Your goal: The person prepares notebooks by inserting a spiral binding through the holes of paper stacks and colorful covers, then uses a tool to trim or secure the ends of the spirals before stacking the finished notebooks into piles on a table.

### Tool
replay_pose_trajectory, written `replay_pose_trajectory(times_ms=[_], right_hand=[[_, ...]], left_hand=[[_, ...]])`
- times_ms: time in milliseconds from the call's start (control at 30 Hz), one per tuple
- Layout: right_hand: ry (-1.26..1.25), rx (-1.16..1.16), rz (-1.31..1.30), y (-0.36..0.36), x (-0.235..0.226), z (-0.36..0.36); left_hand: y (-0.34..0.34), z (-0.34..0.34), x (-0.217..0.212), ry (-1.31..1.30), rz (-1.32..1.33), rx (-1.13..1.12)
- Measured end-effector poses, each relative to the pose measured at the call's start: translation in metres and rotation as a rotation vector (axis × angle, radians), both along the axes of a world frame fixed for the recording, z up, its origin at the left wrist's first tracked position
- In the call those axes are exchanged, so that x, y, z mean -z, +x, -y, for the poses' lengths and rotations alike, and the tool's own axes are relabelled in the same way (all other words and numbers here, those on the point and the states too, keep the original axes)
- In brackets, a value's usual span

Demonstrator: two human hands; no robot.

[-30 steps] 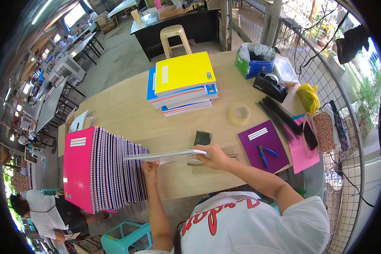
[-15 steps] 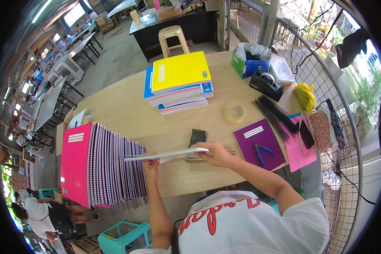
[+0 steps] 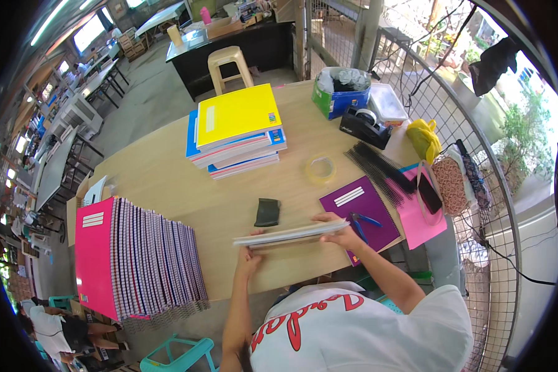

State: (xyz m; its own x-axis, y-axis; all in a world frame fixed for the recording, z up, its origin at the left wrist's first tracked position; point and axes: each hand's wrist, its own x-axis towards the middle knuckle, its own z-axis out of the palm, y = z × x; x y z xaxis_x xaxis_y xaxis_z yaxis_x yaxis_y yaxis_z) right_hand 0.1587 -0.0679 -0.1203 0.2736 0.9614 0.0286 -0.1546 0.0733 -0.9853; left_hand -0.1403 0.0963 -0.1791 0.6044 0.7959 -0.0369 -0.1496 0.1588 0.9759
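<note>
Between my two hands is a notebook [image 3: 291,234], seen nearly edge-on as a thin pale strip above the table's near side. My left hand [image 3: 248,259] closes on its left end. My right hand [image 3: 340,234] grips the right end, fingers over the far side. Just beyond it lies a small dark flat block [image 3: 267,212]. To the left stands a thick row of spiral notebooks [image 3: 158,260] with a pink cover [image 3: 94,260] outermost. Right of my right hand is a purple notebook [image 3: 387,228] with blue-handled pliers [image 3: 367,220] on top.
A stack of books topped by a yellow one [image 3: 239,115] stands at the far middle of the table [image 3: 149,167]. Clear tape [image 3: 320,169], a black tape dispenser [image 3: 364,127], black spiral coils [image 3: 384,167] and a blue-green box [image 3: 347,102] lie right. A wire fence [image 3: 477,130] borders that side.
Both hands have carried the notebook rightward, away from the spiral notebook row, toward the purple notebook. My right hand's fingers now reach over its far side. The whole view has shifted slightly.
</note>
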Motion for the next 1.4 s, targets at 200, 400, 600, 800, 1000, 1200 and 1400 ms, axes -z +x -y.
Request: replay_pose_trajectory(times_ms=[200, 400, 600, 800, 1000, 1200, 1400], right_hand=[[-0.075, -0.225, 0.253, 0.0, 0.001, -0.023], [-0.033, -0.293, 0.43, 0.012, 0.017, -0.025], [-0.146, -0.165, 0.344, 0.03, 0.041, -0.05], [-0.193, 0.322, 0.804, 0.154, 0.023, -0.055], [-0.595, 0.558, 1.6, 0.223, 0.05, -0.066], [-0.325, 0.624, 1.168, 0.239, -0.011, -0.044], [-0.003, 0.17, 1.046, 0.215, -0.107, -0.031]], left_hand=[[-0.004, 0.01, -0.001, -0.144, -0.155, -0.135], [-0.018, 0.022, 0.032, -0.147, -0.125, -0.282], [0.018, 0.052, -0.027, 0.276, -0.639, -0.695], [0.128, 0.115, -0.199, 1.412, -0.658, -0.469], [0.172, 0.087, -0.174, 1.202, -0.838, -0.223], [0.177, 0.091, -0.167, 1.24, -0.738, -0.232], [0.195, 0.091, -0.169, 1.205, -0.842, -0.422]])
